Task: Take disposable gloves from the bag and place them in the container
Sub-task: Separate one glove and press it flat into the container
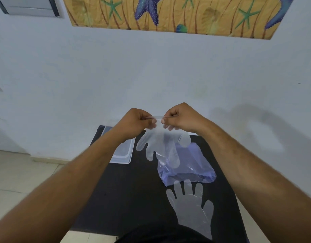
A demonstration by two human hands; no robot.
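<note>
A clear disposable glove (pixel 160 146) hangs fingers-down in the air above the table. My left hand (pixel 135 122) and my right hand (pixel 181 118) each pinch its cuff edge, close together. Below it lies the bluish plastic bag (pixel 188 165), crumpled on the black table (pixel 130 193). A second clear glove (pixel 191 206) lies flat near the front edge, fingers pointing away from me. The clear rectangular container (pixel 124 153) sits at the table's back left, partly hidden by my left forearm.
A white wall rises right behind the small table, with a starfish picture (pixel 168 13) high up. Pale tiled floor (pixel 19 176) shows on the left. The table's right edge runs under my right forearm.
</note>
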